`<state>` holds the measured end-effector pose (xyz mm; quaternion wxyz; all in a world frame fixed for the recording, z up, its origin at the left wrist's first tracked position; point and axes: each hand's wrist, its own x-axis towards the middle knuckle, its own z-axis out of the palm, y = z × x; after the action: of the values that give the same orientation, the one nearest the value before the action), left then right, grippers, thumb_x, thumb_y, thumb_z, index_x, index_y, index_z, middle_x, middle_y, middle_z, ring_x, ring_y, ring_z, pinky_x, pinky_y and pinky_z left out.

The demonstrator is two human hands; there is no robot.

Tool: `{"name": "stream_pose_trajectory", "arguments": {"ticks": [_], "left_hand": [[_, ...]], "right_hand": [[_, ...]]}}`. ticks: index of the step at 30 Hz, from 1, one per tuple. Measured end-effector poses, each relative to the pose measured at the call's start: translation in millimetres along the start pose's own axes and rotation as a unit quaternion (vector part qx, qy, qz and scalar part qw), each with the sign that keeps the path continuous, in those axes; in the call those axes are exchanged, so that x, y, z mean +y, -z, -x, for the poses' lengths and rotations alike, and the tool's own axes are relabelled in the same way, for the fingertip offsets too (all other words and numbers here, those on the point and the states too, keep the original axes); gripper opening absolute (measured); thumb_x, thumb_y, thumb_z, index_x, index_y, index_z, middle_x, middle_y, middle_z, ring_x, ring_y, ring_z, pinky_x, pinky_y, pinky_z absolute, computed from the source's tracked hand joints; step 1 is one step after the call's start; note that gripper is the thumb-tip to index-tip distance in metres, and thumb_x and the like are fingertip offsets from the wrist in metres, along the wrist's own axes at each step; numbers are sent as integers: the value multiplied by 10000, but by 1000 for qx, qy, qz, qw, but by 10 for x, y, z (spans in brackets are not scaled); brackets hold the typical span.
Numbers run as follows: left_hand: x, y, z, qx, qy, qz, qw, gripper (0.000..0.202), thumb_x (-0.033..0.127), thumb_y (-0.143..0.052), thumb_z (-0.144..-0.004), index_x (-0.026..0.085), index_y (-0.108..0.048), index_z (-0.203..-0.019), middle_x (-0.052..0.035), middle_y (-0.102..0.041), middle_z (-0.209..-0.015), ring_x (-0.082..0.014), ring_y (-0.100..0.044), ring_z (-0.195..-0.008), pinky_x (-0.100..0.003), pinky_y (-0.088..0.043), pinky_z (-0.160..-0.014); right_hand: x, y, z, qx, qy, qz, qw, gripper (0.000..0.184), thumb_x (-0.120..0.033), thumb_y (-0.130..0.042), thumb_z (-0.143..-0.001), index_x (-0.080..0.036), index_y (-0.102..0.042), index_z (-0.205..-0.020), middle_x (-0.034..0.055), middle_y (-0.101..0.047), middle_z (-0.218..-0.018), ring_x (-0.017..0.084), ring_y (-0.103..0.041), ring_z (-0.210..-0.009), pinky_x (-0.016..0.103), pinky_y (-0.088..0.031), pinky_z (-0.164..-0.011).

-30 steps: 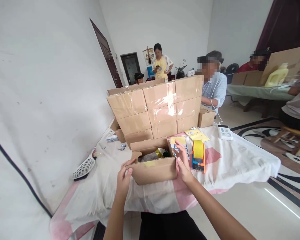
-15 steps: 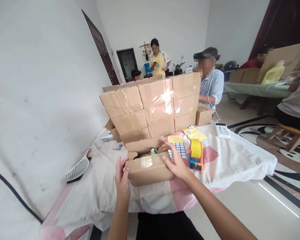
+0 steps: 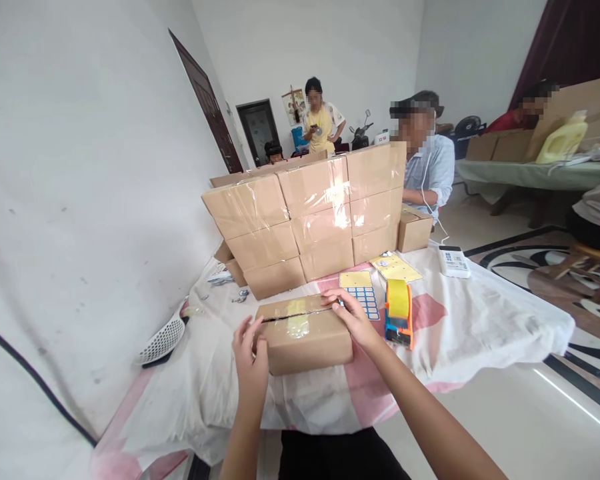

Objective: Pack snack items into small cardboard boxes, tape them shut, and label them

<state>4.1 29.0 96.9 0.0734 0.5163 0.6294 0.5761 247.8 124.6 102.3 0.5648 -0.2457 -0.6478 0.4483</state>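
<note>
A small brown cardboard box point(image 3: 307, 343) lies before me on the cloth-covered table, its top flaps folded down with a narrow dark gap along the middle seam. Clear tape shines on its top. At the box's left end, my left hand point(image 3: 250, 343) grips the edge with bent fingers. My right hand point(image 3: 353, 313) holds the right end, fingers on the top flap and thumb by the seam. The box's contents are hidden. To the right stands an orange and blue tape dispenser point(image 3: 399, 317) with a yellow roll, near a sheet of blue-bordered labels point(image 3: 364, 301).
Behind the box rises a wall of stacked taped cartons point(image 3: 325, 217). A white perforated basket point(image 3: 163, 340) lies at the left, and a white device point(image 3: 453, 261) with a cable at the right. A co-worker point(image 3: 437, 167) sits beyond the cartons; another person point(image 3: 321, 127) stands farther back.
The box's far flap, upright before, is folded down, covering the contents that showed inside. My right hand has moved onto that flap; my left hand stays at the left end.
</note>
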Motion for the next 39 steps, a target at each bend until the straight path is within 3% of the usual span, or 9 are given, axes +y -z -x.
{"name": "stream_pose_trajectory", "arguments": {"ticks": [2,5,7,14,21,28,34,37,39], "left_hand": [[166,-21,-8,-9,-90,-100,991,344,353,-517,-957,264,-703,-1232,-102,-525,-1498,-331,-446,-1389,-540,-304,-1193],[428,-115,-38,-136,-205,-178,953,302,375,-565,-951,321,-720,-1204,-66,-668,-1365,-339,-550,-1272,-563,-285,-1162],[543,-193,-61,-190,-236,-202,932,288,383,-554,-961,338,-725,-1188,-47,-706,-1314,-337,-586,-1217,-558,-306,-1122],[605,-285,-107,-185,-274,-224,917,294,369,-547,-963,334,-736,-1185,-62,-719,-1246,-327,-605,-1147,-489,-390,-989],[734,-384,-280,-280,-250,-242,895,379,425,-476,-996,273,-695,-1265,-57,-715,-1313,-296,-657,-1142,-411,-462,-929],[944,-496,-452,-361,-199,-286,865,481,513,-413,-991,274,-678,-1313,-80,-722,-1304,-355,-683,-1135,-444,-496,-932],[977,-487,-573,-410,-186,-210,868,359,485,-458,-965,348,-774,-1070,-44,-795,-1086,-310,-737,-962,-368,-516,-788],[909,-457,-575,-416,-171,-176,876,338,461,-466,-965,355,-777,-1044,-34,-796,-1090,-300,-735,-969,-363,-514,-798],[859,-444,-552,-405,-164,-148,887,351,454,-445,-980,356,-772,-1064,-27,-775,-1179,-291,-717,-1056,-367,-516,-860]], "right_hand": [[11,9,23,1,3,10,1000,258,-458,-562,-986,-255,-637,-1126,53,-683,-1078,241,-649,-1068,381,-452,-1006],[5,15,34,-1,21,31,999,256,-464,-540,-990,-253,-651,-1080,63,-685,-1089,257,-624,-1153,398,-447,-1053],[-6,19,36,-5,27,33,999,227,-426,-538,-982,-251,-652,-1072,66,-682,-1104,260,-598,-1208,400,-439,-1079],[-28,47,-75,9,-10,46,999,336,-254,-579,-878,-261,-622,-1212,64,-630,-1296,246,-561,-1248,403,-412,-1097],[12,15,-155,19,-44,30,998,238,-414,-557,-959,-234,-671,-1064,58,-701,-1138,238,-627,-1120,374,-461,-1016],[60,-9,-160,41,-61,9,997,221,-361,-603,-890,-228,-676,-1051,56,-703,-1113,240,-635,-1100,384,-479,-1006],[-66,73,-314,-38,-102,77,991,466,-218,-662,-725,-202,-617,-1188,58,-712,-1137,256,-653,-1087,398,-507,-965],[-232,84,-465,-90,-176,198,960,545,-265,-751,-668,-176,-613,-1188,89,-734,-1099,297,-674,-1062,398,-526,-895],[-361,58,-579,-113,-239,273,925,744,-308,-830,-583,-157,-577,-1266,112,-748,-1034,324,-702,-1001,387,-544,-807]]}}
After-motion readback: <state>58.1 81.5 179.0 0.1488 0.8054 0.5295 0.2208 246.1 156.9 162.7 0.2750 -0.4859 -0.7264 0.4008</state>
